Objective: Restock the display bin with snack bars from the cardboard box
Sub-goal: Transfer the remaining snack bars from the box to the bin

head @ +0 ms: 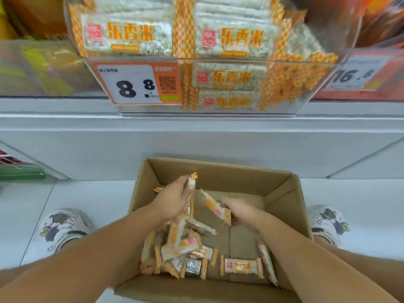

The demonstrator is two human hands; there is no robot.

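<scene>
Snack bars (190, 193) bunched in the left hand (172, 201) and one pinched by the right hand (239, 209) may slip back into the cardboard box (218, 171) on lifting, each grip looking loose.

Both arms reach down — left hand (172, 202) and right hand (240, 212) fingers curled, gripping

We're in a shop, a snack aisle: at twelve o'clock a clear display bin (209, 88) packed with wrapped bars, a price tag (135, 84) reading 8.8 at eleven, another, blurred, perhaps 16.8 (355, 76), at one, white shelving (65, 127) below.
</scene>
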